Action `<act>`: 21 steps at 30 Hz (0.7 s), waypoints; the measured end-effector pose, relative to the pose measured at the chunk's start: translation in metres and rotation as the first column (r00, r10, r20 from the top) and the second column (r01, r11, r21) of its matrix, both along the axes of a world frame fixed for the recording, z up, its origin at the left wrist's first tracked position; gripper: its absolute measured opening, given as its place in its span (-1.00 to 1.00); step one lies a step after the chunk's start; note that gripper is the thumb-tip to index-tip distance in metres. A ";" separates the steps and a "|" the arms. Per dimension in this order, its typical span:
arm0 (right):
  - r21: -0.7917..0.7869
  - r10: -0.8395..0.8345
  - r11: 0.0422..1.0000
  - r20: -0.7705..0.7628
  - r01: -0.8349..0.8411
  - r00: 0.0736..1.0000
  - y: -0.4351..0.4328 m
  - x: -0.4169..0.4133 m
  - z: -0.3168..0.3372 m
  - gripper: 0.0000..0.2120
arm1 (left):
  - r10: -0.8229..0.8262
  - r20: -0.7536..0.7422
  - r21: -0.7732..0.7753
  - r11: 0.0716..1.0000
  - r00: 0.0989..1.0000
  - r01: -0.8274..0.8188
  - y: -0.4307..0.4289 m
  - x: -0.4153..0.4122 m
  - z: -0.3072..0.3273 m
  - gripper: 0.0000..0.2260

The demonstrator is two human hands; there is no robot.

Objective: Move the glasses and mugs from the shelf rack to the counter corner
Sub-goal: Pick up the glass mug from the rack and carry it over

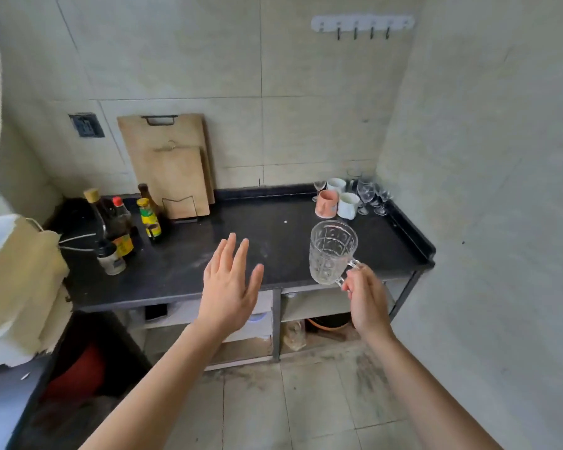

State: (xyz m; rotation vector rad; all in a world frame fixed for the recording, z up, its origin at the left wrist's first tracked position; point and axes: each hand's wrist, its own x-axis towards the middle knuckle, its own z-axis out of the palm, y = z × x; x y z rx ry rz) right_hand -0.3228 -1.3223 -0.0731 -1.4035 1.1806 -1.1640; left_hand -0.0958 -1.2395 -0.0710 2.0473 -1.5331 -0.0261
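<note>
Hands reach out over a black tabletop (241,222). The right hand (366,298) has its grip tight on the handle of a clear glass mug (332,251). The mug is upright, up in the air, above the front right part of the tabletop. The left hand (229,284) is flat with its fingers spread, and its grip holds nothing. In the far right corner stand a pink mug (326,204), two white mugs (348,205) and some small stem glasses (371,194), all close together. Bottles (121,222) stand at the left. Two wooden boards (173,167) lean on the wall behind them.
</note>
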 end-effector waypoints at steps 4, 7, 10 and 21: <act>0.018 -0.115 0.993 -0.009 0.115 0.993 -0.067 0.001 0.011 -0.74 | -0.097 0.033 0.045 0.994 0.995 0.096 -0.091 0.017 0.003 -0.42; 0.017 -0.185 0.982 -0.018 0.186 0.983 -0.113 -0.006 0.005 -0.75 | -0.166 0.064 0.056 0.985 0.984 0.162 -0.152 0.016 -0.006 -0.43; 0.059 -0.238 0.969 -0.023 0.239 0.971 -0.158 -0.013 -0.011 -0.73 | -0.207 0.085 0.145 0.970 0.975 0.194 -0.209 0.006 -0.025 -0.43; 0.163 -0.207 0.963 -0.073 0.216 0.976 -0.382 -0.049 -0.091 -0.67 | -0.221 0.147 0.497 0.859 0.964 0.121 -0.429 -0.044 -0.108 -0.40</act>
